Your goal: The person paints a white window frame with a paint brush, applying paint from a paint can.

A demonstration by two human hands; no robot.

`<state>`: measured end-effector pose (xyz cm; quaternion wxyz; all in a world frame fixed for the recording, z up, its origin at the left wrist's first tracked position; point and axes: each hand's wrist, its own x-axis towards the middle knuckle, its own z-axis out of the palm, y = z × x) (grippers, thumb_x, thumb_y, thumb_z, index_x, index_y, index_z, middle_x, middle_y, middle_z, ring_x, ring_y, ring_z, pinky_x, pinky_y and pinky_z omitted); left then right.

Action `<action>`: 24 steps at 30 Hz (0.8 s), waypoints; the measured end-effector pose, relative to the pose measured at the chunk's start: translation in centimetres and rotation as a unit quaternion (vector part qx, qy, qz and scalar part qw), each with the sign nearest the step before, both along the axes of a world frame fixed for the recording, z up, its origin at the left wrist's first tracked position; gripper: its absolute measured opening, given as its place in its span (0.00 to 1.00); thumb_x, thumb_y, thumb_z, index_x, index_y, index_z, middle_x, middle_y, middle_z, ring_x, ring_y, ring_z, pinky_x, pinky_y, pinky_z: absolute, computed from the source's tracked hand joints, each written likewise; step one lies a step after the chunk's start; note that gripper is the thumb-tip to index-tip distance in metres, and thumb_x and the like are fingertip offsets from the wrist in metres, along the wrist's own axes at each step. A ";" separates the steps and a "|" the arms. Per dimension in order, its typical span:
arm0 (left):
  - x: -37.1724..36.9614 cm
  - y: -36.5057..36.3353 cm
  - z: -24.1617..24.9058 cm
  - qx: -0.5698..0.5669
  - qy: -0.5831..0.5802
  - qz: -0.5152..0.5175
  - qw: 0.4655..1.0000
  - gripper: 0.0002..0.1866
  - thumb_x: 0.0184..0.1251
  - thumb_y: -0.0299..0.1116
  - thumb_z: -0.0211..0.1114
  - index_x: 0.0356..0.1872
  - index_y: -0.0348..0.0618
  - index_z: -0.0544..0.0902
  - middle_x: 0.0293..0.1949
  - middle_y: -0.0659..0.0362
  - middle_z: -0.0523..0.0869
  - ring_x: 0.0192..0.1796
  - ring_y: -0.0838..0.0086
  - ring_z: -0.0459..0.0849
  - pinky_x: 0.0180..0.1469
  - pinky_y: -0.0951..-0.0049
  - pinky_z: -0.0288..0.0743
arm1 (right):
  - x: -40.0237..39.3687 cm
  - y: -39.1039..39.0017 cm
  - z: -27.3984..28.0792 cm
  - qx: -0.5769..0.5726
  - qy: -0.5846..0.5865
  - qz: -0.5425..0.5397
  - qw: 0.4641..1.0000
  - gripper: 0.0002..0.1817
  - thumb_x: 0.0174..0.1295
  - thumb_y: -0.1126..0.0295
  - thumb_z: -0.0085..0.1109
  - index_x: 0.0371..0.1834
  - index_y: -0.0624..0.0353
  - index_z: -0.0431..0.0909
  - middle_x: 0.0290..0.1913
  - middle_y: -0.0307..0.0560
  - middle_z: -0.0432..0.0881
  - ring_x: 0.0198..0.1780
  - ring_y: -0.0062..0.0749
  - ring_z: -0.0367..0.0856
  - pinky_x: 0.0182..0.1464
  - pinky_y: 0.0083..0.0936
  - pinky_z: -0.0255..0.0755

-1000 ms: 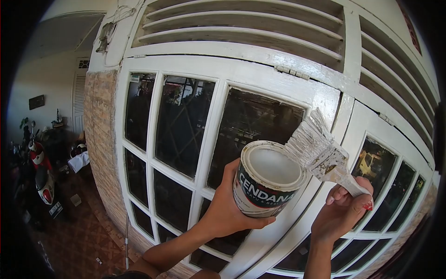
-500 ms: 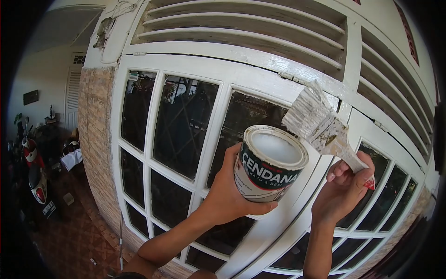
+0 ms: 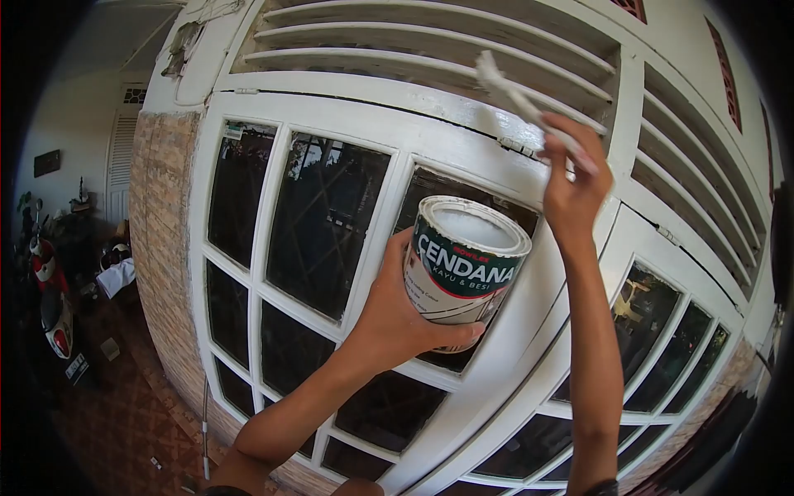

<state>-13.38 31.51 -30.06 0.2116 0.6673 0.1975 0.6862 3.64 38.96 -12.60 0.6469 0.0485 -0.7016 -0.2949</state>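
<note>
My left hand (image 3: 389,318) is wrapped round an open paint can (image 3: 465,277) with a green and white label, holding it slightly tilted in front of the glass-paned door. White paint shows inside the can. Up and to the right, my right hand (image 3: 579,178) grips the handle of a paintbrush (image 3: 509,87), seen edge-on and a little blurred. The bristles point up and left, in front of the white louvre slats (image 3: 430,41) above the door frame. Whether the bristles touch a slat I cannot tell.
White doors with glass panes (image 3: 327,223) fill the middle. A stone-clad wall (image 3: 165,207) stands to the left, with a parked motorcycle (image 3: 54,306) and a white cloth (image 3: 116,277) beyond it. Metal hinges (image 3: 517,147) sit on the upper frame.
My right hand has risen with the brush, which has turned from broad face to edge and now lies before the slats. The can has shifted slightly left and up in view.
</note>
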 end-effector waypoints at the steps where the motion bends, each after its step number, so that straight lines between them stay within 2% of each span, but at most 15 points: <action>1: -0.2 -0.3 -0.1 -0.006 0.002 0.008 1.000 0.60 0.36 0.39 0.87 0.69 0.35 0.54 0.61 0.47 0.71 0.65 0.62 0.72 0.69 0.63 0.67 | -0.5 0.7 1.4 0.076 -0.039 -0.085 0.993 0.11 0.61 0.78 0.63 0.47 0.59 0.82 0.40 0.49 0.83 0.37 0.37 0.82 0.38 0.29 0.76; 4: -0.4 -1.1 -0.3 -0.016 -0.002 0.009 1.000 0.60 0.36 0.39 0.87 0.69 0.35 0.54 0.61 0.47 0.71 0.65 0.62 0.72 0.69 0.63 0.67 | -2.6 1.9 3.6 0.089 -0.100 -0.135 0.982 0.13 0.56 0.80 0.65 0.44 0.57 0.82 0.39 0.47 0.81 0.38 0.45 0.80 0.39 0.34 0.74; 7: -0.5 -1.2 -0.8 -0.014 -0.008 0.003 1.000 0.60 0.36 0.38 0.87 0.69 0.35 0.53 0.61 0.47 0.71 0.65 0.62 0.71 0.69 0.62 0.67 | -3.7 3.7 5.1 0.096 -0.129 -0.178 0.971 0.10 0.56 0.76 0.65 0.41 0.57 0.81 0.36 0.45 0.80 0.39 0.44 0.79 0.38 0.37 0.75; 13: -1.0 -1.9 -1.5 -0.028 -0.004 -0.016 0.999 0.60 0.37 0.38 0.87 0.69 0.35 0.53 0.61 0.47 0.70 0.66 0.62 0.71 0.69 0.62 0.65 | -2.3 4.2 7.1 0.194 -0.186 -0.358 0.894 0.08 0.59 0.70 0.63 0.39 0.54 0.77 0.35 0.40 0.76 0.41 0.36 0.78 0.35 0.34 0.77; 17: -1.2 -2.1 -2.1 -0.024 -0.008 -0.034 0.999 0.60 0.38 0.37 0.86 0.69 0.35 0.52 0.62 0.46 0.69 0.66 0.62 0.70 0.70 0.63 0.65 | 1.2 3.7 6.7 0.233 -0.182 -0.455 0.840 0.09 0.57 0.70 0.64 0.37 0.57 0.74 0.34 0.40 0.75 0.40 0.34 0.78 0.34 0.31 0.77; 22: -1.3 -2.1 -2.5 -0.039 -0.008 -0.057 0.998 0.60 0.37 0.37 0.86 0.69 0.34 0.51 0.62 0.46 0.69 0.66 0.62 0.70 0.70 0.63 0.64 | 3.5 2.9 6.5 0.195 -0.193 -0.487 0.829 0.08 0.60 0.69 0.63 0.36 0.58 0.74 0.34 0.43 0.75 0.40 0.36 0.78 0.35 0.32 0.78; 24: -1.2 -2.2 -2.7 -0.038 -0.010 -0.059 0.997 0.60 0.37 0.37 0.86 0.69 0.34 0.52 0.62 0.46 0.69 0.67 0.62 0.70 0.70 0.63 0.64 | 2.4 3.2 7.2 0.192 -0.198 -0.468 0.840 0.08 0.61 0.68 0.62 0.37 0.58 0.74 0.34 0.43 0.76 0.41 0.37 0.78 0.36 0.32 0.79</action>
